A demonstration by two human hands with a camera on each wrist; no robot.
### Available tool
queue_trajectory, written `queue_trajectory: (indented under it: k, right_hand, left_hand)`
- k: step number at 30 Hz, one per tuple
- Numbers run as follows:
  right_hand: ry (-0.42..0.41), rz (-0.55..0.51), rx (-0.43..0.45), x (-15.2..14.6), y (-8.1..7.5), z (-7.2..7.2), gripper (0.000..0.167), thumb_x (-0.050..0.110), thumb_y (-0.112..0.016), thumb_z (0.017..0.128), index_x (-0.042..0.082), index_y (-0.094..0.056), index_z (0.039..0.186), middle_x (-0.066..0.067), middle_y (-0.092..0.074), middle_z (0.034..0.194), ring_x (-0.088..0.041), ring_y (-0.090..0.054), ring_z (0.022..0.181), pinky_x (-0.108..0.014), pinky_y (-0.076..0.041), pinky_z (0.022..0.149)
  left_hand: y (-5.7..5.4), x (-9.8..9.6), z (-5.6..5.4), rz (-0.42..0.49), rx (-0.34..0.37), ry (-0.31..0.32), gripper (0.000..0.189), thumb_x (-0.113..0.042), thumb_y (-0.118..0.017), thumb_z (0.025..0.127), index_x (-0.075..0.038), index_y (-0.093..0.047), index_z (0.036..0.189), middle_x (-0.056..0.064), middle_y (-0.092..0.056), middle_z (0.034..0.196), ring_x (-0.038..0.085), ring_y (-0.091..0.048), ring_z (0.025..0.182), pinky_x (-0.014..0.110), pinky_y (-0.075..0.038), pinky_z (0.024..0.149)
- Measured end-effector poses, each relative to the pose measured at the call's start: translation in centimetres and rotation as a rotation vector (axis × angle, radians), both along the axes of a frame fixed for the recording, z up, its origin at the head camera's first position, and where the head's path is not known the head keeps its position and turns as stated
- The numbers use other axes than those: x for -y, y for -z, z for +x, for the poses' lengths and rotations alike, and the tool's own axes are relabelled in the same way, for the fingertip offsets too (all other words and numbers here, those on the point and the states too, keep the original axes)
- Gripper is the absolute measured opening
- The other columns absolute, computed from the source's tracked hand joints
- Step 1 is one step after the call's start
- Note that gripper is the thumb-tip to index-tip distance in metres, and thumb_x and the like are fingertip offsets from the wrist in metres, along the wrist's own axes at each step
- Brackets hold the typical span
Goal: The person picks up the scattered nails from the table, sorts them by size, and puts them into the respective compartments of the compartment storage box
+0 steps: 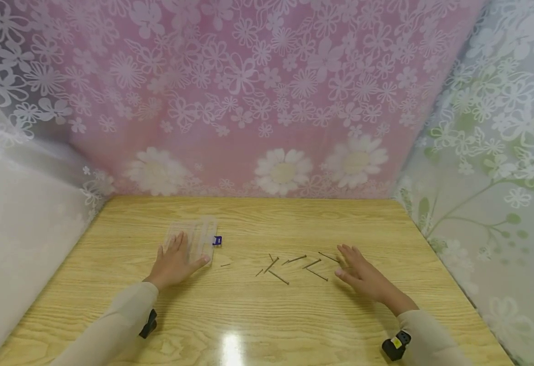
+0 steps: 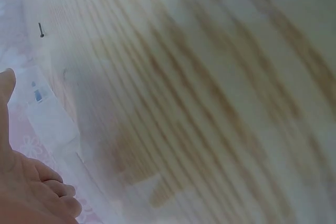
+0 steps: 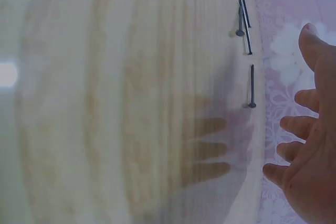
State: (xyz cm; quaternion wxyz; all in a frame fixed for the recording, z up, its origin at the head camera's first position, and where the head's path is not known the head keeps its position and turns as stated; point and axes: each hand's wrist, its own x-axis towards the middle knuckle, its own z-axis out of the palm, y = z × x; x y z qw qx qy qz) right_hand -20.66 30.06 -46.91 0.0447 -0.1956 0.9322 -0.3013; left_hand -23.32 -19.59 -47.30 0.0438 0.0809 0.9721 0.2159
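A clear plastic box (image 1: 196,236) with a small blue latch (image 1: 218,240) lies on the wooden table (image 1: 257,315). My left hand (image 1: 175,260) rests flat on the box, fingers straight; the box (image 2: 50,119) also shows in the left wrist view beside my left hand (image 2: 26,187). Several dark nails (image 1: 294,265) lie scattered mid-table. My right hand (image 1: 360,272) hovers open just right of them, fingers spread, holding nothing. In the right wrist view my right hand (image 3: 307,150) is near one nail (image 3: 252,85).
Floral curtains, pink (image 1: 257,91) at the back and white-green (image 1: 495,168) at the right, enclose the table. One short nail (image 1: 225,265) lies apart, nearer the box. A glare spot (image 1: 232,348) marks the table's front.
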Motion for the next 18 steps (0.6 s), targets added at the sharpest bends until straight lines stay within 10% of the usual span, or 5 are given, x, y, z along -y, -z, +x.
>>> queue_trajectory:
  k: [18]
  right_hand:
    - [0.007,-0.009,-0.102,0.7,1.2,1.0,0.067,0.039,-0.058,0.095,0.003,-0.035,0.147,-0.02,-0.042,0.146,-0.044,-0.041,0.131,-0.062,-0.036,0.101]
  left_hand:
    - [-0.2,-0.8,0.5,-0.022,-0.002,-0.003,0.105,-0.067,-0.049,0.088,0.011,-0.013,0.148,0.028,-0.009,0.156,0.049,-0.008,0.142,0.069,0.002,0.108]
